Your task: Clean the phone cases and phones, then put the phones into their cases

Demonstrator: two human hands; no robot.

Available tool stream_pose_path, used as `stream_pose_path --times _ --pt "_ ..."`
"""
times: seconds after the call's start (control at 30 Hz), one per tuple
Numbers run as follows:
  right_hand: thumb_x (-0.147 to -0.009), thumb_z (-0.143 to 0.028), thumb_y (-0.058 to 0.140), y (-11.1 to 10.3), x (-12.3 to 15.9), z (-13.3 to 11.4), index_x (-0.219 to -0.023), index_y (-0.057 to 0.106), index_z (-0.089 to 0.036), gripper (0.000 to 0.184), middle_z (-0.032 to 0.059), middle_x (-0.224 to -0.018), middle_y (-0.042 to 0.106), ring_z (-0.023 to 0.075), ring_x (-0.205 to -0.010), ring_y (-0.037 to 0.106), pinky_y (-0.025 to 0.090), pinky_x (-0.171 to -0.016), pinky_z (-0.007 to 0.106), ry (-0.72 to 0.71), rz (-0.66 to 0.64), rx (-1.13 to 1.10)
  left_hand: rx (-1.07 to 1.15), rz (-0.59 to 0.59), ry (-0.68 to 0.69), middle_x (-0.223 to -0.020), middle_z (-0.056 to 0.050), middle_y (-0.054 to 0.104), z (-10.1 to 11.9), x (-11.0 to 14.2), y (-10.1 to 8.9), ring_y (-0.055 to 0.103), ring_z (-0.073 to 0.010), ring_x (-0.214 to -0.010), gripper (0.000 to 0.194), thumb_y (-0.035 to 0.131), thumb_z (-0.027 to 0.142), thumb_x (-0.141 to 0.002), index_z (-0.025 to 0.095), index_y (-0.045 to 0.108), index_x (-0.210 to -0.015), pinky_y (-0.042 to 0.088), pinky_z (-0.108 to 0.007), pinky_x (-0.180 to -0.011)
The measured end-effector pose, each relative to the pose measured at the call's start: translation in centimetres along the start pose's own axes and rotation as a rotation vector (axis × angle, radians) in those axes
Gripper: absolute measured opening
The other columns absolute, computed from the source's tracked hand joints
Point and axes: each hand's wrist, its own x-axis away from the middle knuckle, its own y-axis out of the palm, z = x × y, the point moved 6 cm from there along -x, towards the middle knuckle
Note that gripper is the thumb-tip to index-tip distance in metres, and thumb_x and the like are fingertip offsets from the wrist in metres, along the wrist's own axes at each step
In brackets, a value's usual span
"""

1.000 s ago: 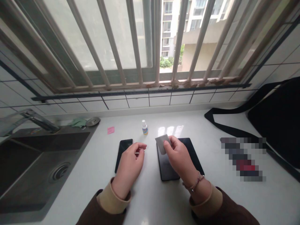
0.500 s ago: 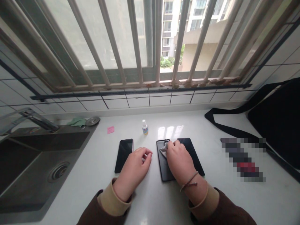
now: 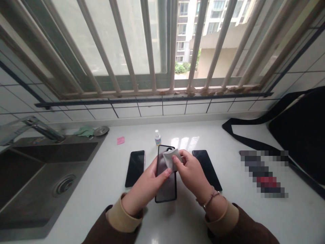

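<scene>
Over the white counter (image 3: 76, 203), right of a dark-screened phone (image 3: 135, 167): left hand (image 3: 147, 183) grasps cased smartphone (image 3: 166, 190), camera side up. Right hand (image 3: 195, 173) pinches grey cloth (image 3: 169, 160) over its upper back. Small spray bottle (image 3: 157, 139) just beyond.

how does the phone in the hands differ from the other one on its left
The held phone is gripped by the left hand, while the left phone lies on the counter.
The held phone shows a greyish face within a black rim; the left phone shows a glossy black face.
A cloth covers part of the held phone, none of the left phone.
Both are oblong.
</scene>
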Motion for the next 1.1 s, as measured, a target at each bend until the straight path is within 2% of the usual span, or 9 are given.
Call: stream_pose_path --times 0.13,0.27,0.37,0.47,0.57,0.73,0.9,1.03,1.1 --pt "-0.100 -0.054 0.065 0.5 0.0 0.8 -0.096 0.068 -0.020 0.034 0.0041 -0.086 0.073 0.0218 -0.078 0.067 0.052 -0.071 0.033 0.071 -0.026 -0.237 0.428 -0.026 -0.303 -0.140 -0.016 0.072 -1.2 0.9 1.1 0.080 -0.0338 -0.108 0.075 0.069 0.030 -0.095 0.033 0.037 -0.163 0.064 -0.052 -0.095" --pt "-0.103 -0.055 0.063 -2.3 0.1 1.1 -0.107 0.068 -0.020 0.035 0.0080 -0.097 0.077 0.0250 -0.089 0.073 0.058 -0.080 0.038 0.081 0.291 -0.294 0.558 -0.013 -0.317 -0.132 -0.018 0.076 -0.9 1.0 1.1 0.082 -0.0321 -0.099 0.083 0.062 0.021 -0.092 0.029 0.028 -0.167 0.066 -0.051 -0.089" --pt "-0.104 -0.045 0.064 -3.5 0.8 -0.4 -0.113 0.070 -0.022 0.025 0.0107 -0.104 0.079 0.0273 -0.097 0.075 0.059 -0.090 0.043 -0.107 0.433 -0.064 0.497 -0.010 -0.299 -0.124 -0.014 0.077 -1.0 0.9 1.3 0.082 -0.0283 -0.089 0.080 0.061 0.033 -0.099 0.035 0.021 -0.168 0.067 -0.046 -0.079" --pt "-0.105 -0.028 0.062 -1.1 1.6 -2.2 -0.118 0.077 -0.024 0.020 0.0116 -0.109 0.082 0.0281 -0.101 0.078 0.062 -0.096 0.046 -0.398 0.206 0.207 0.443 -0.022 -0.278 -0.125 -0.012 0.076 -1.6 1.0 1.7 0.081 -0.0257 -0.084 0.084 0.063 0.047 -0.103 0.041 0.013 -0.171 0.067 -0.042 -0.074" --pt "-0.108 -0.016 0.054 1.5 2.3 -2.3 -0.133 0.077 -0.026 0.035 0.0115 -0.125 0.081 0.0266 -0.115 0.077 0.064 -0.103 0.046 -0.533 -0.011 0.254 0.382 -0.015 -0.246 -0.128 -0.012 0.075 -2.6 0.9 1.6 0.081 -0.0273 -0.091 0.083 0.064 0.057 -0.102 0.038 0.023 -0.171 0.068 -0.041 -0.073" --pt "-0.109 -0.018 0.055 1.9 2.5 -2.7 -0.138 0.076 -0.028 0.037 0.0127 -0.127 0.078 0.0267 -0.118 0.075 0.066 -0.103 0.046 -0.586 0.014 0.253 0.332 0.056 -0.174 -0.114 -0.015 0.080 -3.5 0.4 0.7 0.080 -0.0295 -0.101 0.078 0.053 0.076 -0.100 0.022 0.054 -0.157 0.067 -0.040 -0.081" --pt "-0.110 -0.016 0.052 1.7 2.7 -3.1 -0.138 0.076 -0.026 0.038 0.0137 -0.119 0.076 0.0257 -0.110 0.074 0.066 -0.099 0.043 -0.601 0.016 0.263 0.331 0.022 -0.193 -0.102 -0.013 0.081 -3.5 0.4 1.1 0.081 -0.0279 -0.086 0.078 0.049 0.077 -0.101 0.023 0.053 -0.157 0.067 -0.040 -0.074" --pt "-0.110 -0.018 0.050 1.0 2.1 -2.5 -0.131 0.078 -0.025 0.036 0.0129 -0.117 0.077 0.0270 -0.109 0.074 0.064 -0.100 0.043 -0.491 0.065 0.329 0.222 -0.095 -0.292 -0.085 -0.011 0.080 -3.6 1.0 2.0 0.078 -0.0249 -0.067 0.082 0.046 0.080 -0.100 0.023 0.052 -0.158 0.064 -0.036 -0.063" --pt "-0.109 -0.018 0.050 0.8 1.8 -2.2 -0.127 0.079 -0.024 0.035 0.0128 -0.114 0.077 0.0271 -0.106 0.074 0.064 -0.097 0.043 -0.454 0.076 0.356 0.209 -0.112 -0.262 -0.086 -0.012 0.080 -3.3 1.0 2.2 0.077 -0.0248 -0.065 0.079 0.048 0.078 -0.100 0.023 0.054 -0.157 0.064 -0.036 -0.062"
